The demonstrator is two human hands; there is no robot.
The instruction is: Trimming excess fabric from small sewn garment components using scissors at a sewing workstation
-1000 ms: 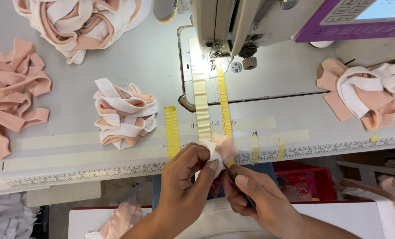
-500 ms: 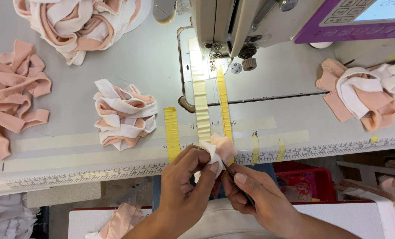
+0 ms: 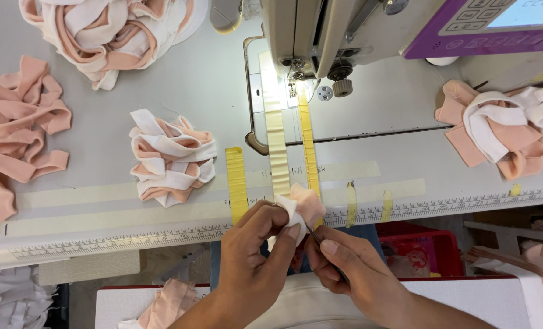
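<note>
My left hand [image 3: 256, 247] pinches a small folded pink and white fabric piece [image 3: 302, 206] at the table's front edge. My right hand [image 3: 350, 268] holds a thin dark metal tool [image 3: 315, 236], most of it hidden in the fingers, with its tip against the fabric piece. A ribbed cream elastic strip [image 3: 276, 146] runs from the fabric piece up to the sewing machine [image 3: 320, 30].
Piles of pink and white fabric bands lie around: a small stack [image 3: 171, 155], a pink heap [image 3: 15, 131] at far left, a big heap [image 3: 107, 30] at top left, another [image 3: 503, 125] at right. Yellow tape strips [image 3: 236, 183] mark the grey table [image 3: 101, 207]. A red bin [image 3: 420, 253] sits below.
Both hands stay almost in place, with only slight finger shifts on the fabric piece.
</note>
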